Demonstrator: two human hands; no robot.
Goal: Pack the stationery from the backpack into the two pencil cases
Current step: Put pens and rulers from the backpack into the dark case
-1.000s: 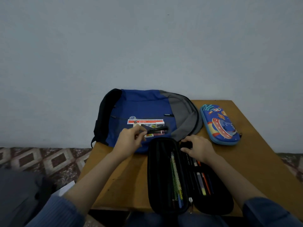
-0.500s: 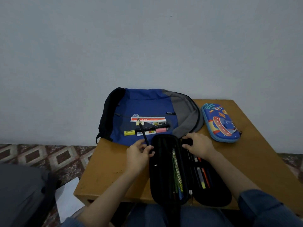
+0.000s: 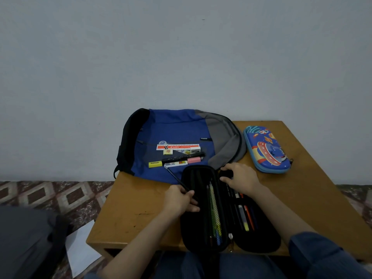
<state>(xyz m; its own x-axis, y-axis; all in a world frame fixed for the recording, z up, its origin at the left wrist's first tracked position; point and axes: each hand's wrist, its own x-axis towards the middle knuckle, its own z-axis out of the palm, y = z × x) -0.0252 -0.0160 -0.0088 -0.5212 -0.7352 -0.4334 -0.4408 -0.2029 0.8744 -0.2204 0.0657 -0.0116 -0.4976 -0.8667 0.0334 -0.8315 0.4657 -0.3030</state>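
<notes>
The left hand (image 3: 181, 200) pinches a thin black pen (image 3: 175, 177) between closed fingertips at the open black pencil case (image 3: 189, 228)'s left rim; the right hand (image 3: 242, 179), fingers curled, grips its far end.

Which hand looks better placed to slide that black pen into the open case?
Left. The left hand pinches the black pen beside the black case; the right hand grips its far end.

I sit in a plain home room: bare pale wall (image 3: 181, 57), patterned floor tiles (image 3: 50, 196), small wooden counter (image 3: 130, 208).
</notes>
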